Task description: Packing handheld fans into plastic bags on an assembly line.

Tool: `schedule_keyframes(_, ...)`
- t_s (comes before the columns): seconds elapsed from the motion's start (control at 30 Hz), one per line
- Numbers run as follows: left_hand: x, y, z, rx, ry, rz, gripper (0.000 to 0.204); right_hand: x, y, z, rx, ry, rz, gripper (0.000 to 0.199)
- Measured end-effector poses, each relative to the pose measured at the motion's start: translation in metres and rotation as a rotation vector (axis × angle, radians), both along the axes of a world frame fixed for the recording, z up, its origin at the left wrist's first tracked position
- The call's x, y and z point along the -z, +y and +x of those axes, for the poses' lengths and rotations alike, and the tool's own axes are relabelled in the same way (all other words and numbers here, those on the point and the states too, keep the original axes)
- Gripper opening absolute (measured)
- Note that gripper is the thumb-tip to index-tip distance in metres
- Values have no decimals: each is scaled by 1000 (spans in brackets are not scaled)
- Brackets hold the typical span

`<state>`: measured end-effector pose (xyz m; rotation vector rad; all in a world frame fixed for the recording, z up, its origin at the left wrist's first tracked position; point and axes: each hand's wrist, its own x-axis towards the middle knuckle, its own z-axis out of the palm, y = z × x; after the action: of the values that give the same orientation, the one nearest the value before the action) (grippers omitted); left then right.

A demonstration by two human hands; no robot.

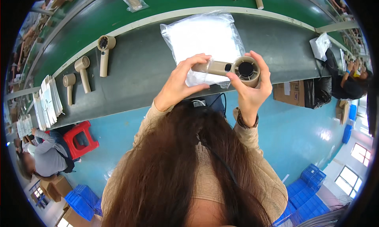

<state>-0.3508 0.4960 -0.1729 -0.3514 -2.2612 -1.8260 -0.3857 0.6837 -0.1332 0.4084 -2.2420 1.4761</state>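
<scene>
Held sideways over the bench is a beige handheld fan, its round head with a dark centre to the right and its handle to the left. My right hand grips the round head between thumb and fingers. At the handle's end, my left hand curls its fingers and thumb around it. Clear film shows around that end; I cannot tell whether it is a bag being worn by the fan. Just beneath lies a stack of clear plastic bags, bright white in the glare.
Three beige fans lie at the left of the dark bench, beside stacked papers. Beyond the rim runs a green belt carrying a bagged fan. A red stool and seated person are left; a carton is right.
</scene>
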Motion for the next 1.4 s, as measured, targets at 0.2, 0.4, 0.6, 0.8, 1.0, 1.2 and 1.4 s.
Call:
schedule_keyframes(0.2, 11, 3, -6, -90, 104, -263, 63, -16, -14, -4, 19, 9, 114, 60)
schedule_keyframes(0.4, 5, 23, -5, 11, 90, -123, 79, -17, -34, -18, 115, 53, 331, 55)
schedule_keyframes(0.6, 16, 24, -13, 38, -25, 84, 88, -19, -39, -19, 74, -25, 391, 48)
schedule_keyframes(0.8, 19, 34, -23, 8, 170, 123, 82, -22, -39, -24, -145, -386, 386, 38)
schedule_keyframes(1.0, 22, 21, -19, -66, 20, 411, 64, -4, -6, -37, -484, -254, -218, 26)
schedule_keyframes(1.2, 6, 21, -15, -62, -125, 698, 60, -10, -11, -21, -487, -52, 55, 22)
schedule_keyframes(1.4, 0, 17, -10, -16, -145, 702, 60, -8, -1, -21, -490, -66, 116, 17)
